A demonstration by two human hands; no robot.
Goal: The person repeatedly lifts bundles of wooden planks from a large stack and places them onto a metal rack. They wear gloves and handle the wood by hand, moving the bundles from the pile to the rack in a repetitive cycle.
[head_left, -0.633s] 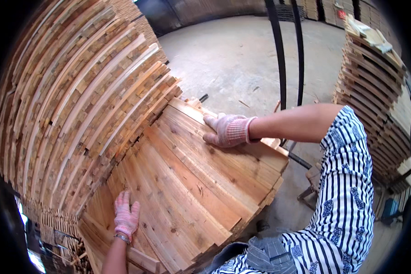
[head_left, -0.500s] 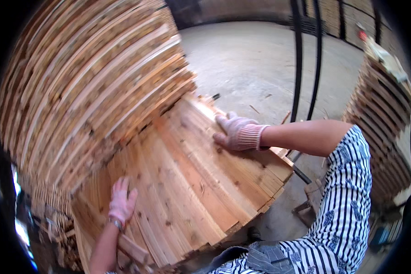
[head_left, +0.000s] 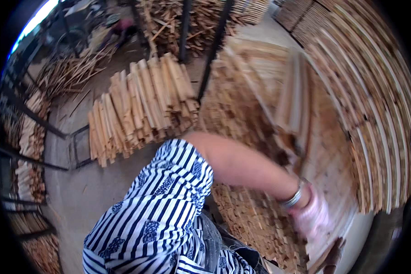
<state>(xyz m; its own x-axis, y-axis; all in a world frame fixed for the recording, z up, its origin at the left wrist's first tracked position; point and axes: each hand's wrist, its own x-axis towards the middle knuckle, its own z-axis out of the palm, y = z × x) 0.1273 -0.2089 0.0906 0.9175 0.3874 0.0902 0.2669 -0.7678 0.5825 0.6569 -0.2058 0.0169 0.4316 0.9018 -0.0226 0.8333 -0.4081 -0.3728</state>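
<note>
My left hand (head_left: 314,213), in a pale pink glove with a metal band at the wrist, reaches across to the right over a stack of wooden boards (head_left: 331,160). Motion smears its fingers, so their pose and whether they hold anything do not show. Just beyond the forearm, a few narrow wooden strips (head_left: 297,93) lie on the stack, blurred. A dark brown strip of wood (head_left: 335,255) is near the hand at the lower right. My right hand is out of sight.
A tall, dense stack of boards (head_left: 379,123) rises on the right. To the left stands a pile of narrow wooden slats (head_left: 141,100), beside black upright posts (head_left: 214,52). Loose sticks (head_left: 71,73) lie farther back, and black metal frames (head_left: 36,116) line the left side.
My view has swung to the left, bringing the slat pile into sight. The tall stack now appears on the right. My right hand has left the view, and my left arm reaches across.
</note>
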